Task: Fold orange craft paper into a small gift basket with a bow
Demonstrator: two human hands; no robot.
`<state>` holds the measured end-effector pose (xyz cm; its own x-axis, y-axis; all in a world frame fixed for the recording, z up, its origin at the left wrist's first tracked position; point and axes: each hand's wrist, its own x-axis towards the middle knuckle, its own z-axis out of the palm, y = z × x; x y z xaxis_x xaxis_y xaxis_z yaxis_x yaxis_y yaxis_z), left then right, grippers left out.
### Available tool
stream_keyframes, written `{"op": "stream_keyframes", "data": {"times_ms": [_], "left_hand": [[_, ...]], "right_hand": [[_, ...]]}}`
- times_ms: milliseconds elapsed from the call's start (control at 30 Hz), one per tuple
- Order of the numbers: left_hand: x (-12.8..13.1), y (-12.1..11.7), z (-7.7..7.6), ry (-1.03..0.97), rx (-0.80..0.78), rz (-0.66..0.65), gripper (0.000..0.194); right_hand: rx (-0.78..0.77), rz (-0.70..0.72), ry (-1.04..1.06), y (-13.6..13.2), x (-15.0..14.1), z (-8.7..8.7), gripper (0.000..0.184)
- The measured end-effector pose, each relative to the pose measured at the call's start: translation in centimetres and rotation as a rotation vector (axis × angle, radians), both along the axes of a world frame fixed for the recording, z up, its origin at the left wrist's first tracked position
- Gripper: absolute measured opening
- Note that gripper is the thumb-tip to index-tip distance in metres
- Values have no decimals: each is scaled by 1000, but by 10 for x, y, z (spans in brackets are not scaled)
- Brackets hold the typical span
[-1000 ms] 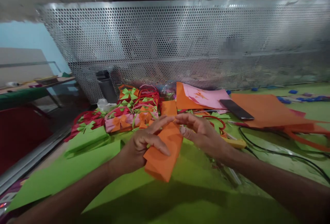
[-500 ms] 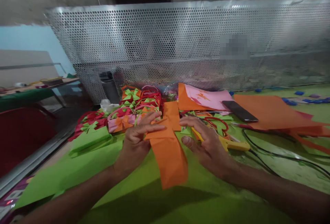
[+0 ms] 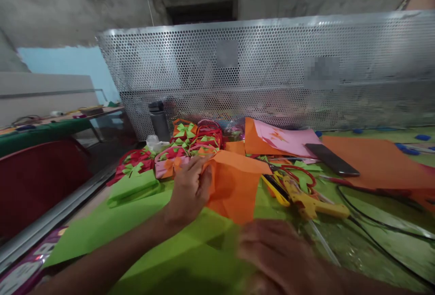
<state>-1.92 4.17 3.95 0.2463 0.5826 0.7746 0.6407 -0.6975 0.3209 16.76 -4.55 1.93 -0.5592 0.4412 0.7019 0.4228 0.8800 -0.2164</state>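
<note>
The left hand (image 3: 186, 193) clamps the orange paper (image 3: 236, 188) at its left edge, apparently mid-fold; the right hand (image 3: 277, 256), nearer, is too blurred to tell its grip. Creasing would call for both.

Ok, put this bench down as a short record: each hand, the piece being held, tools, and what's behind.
left hand: gripping the orange piece by its left side
right hand: blurred, nearest the orange piece; contact unclear
tools: yellow glue gun, red-handled scissors
behind: bow-trimmed bags, dark bottle, perforated metal screen
</note>
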Motion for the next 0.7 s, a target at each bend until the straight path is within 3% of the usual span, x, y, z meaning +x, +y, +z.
{"op": "stream_keyframes", "data": {"times_ms": [100,200,333,467,600,700], "left_hand": [[8,-10,-7,43,-16,-25,30],[15,-22,-14,126,-21,-68,35],[19,-33,-21,296,29,-101,43],[23,-45,-25,401,32,-84,55],[25,-56,-25,368,-104,-122,57],[23,-55,-21,223,-308,-175,52]], "right_hand": [[-38,-121,-27,1,-13,-9,51],[-182,-220,0,9,-17,-11,58],[-359,-196,181,16,-16,-5,43],[-391,-215,294,18,-14,-3,21],[-393,-264,339,24,-8,-5,8],[-411,-249,370,29,-2,-7,16]]}}
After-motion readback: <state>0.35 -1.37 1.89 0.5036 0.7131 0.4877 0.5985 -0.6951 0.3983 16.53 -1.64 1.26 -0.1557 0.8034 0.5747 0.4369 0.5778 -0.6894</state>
